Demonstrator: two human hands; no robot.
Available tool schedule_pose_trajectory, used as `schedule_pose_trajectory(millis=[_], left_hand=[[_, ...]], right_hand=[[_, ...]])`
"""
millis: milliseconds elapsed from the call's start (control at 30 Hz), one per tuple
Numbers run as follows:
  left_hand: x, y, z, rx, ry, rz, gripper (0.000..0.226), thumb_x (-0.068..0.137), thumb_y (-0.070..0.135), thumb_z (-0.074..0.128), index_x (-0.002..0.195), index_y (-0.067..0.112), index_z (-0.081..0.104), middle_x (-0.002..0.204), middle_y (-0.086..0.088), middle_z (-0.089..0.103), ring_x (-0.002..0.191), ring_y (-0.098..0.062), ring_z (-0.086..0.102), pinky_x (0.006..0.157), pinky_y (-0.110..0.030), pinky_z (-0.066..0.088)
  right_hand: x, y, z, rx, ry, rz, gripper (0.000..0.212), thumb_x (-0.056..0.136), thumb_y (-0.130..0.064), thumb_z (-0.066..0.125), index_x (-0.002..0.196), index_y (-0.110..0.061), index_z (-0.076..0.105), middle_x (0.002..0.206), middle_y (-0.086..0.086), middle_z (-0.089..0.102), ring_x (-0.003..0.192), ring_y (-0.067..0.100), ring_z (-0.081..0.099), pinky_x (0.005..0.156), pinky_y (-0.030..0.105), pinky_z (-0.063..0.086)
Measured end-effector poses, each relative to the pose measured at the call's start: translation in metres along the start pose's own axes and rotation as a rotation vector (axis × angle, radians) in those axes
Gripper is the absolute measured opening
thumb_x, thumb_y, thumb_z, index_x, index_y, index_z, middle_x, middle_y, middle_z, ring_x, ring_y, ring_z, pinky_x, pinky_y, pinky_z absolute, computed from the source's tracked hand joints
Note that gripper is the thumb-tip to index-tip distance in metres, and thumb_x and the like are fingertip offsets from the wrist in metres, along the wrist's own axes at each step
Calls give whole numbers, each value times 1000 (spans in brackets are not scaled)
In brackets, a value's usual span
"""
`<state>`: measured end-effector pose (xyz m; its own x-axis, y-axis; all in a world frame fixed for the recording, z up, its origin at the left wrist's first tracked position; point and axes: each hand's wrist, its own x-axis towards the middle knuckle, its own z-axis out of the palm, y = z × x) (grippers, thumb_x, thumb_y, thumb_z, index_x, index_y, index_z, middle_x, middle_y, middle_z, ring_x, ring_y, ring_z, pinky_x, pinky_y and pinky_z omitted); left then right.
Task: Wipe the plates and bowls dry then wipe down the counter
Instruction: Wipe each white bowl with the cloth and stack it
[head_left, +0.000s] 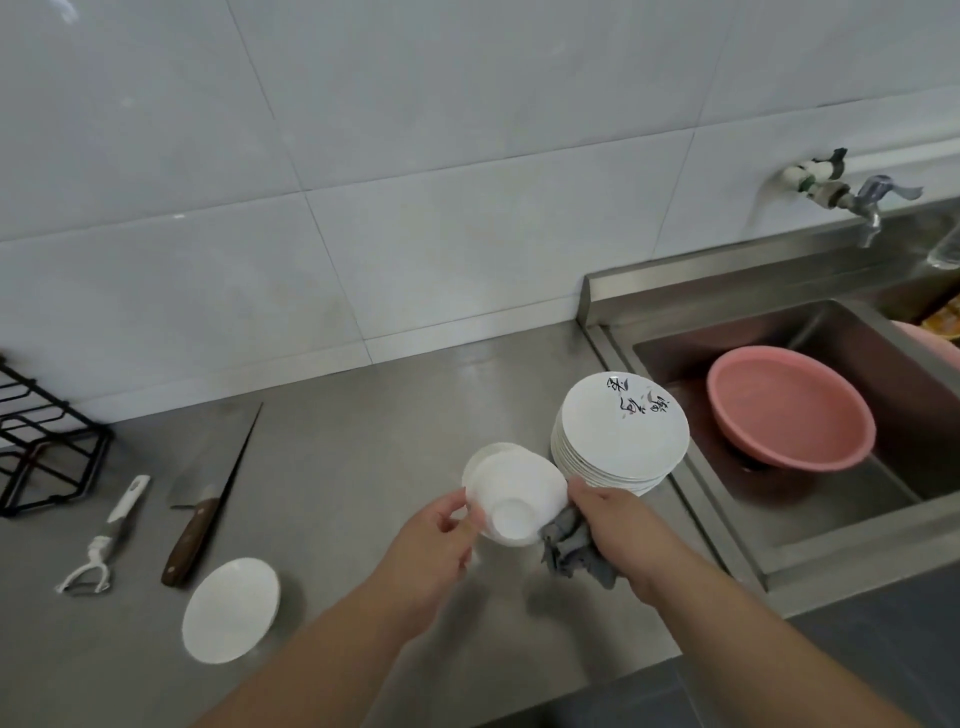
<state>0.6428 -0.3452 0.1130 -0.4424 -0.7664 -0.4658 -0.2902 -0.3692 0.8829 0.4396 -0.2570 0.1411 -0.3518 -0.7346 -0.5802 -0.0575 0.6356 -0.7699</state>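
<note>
A small white bowl (514, 499) is held above the steel counter (337, 467), tilted with its base toward me. My left hand (431, 540) grips its left rim. My right hand (613, 525) holds a grey cloth (574, 545) against the bowl's right side. Just behind, a stack of several white plates (621, 436) stands near the sink edge, the top one carrying black lettering. One white plate (231, 608) lies alone on the counter at the front left.
A cleaver with a wooden handle (208, 499) and a white peeler (106, 535) lie on the left. A black wire rack (41, 441) stands at the far left. The sink (810, 514) on the right holds a pink basin (789, 405), under a wall tap (852, 197).
</note>
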Motion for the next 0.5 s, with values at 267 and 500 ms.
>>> schedule_pose_trajectory(millis=[267,500], left_hand=[[21,5,15,-30,141,-76,38,110,33,43,112,8,71,86,-7,68,76,-17,59,66,-30,52],[43,3,21,316,310,-45,24,100,12,54,105,28,70,79,-2,72,66,-17,65,62,-29,58]], right_hand=[[35,8,-14,64,-14,-69,20,102,-26,58,109,-8,63,76,18,76,54,29,67,39,24,33],[60,-2,-9,-249,-28,-145,17,99,-22,58,96,-5,59,57,1,71,45,16,66,50,25,51]])
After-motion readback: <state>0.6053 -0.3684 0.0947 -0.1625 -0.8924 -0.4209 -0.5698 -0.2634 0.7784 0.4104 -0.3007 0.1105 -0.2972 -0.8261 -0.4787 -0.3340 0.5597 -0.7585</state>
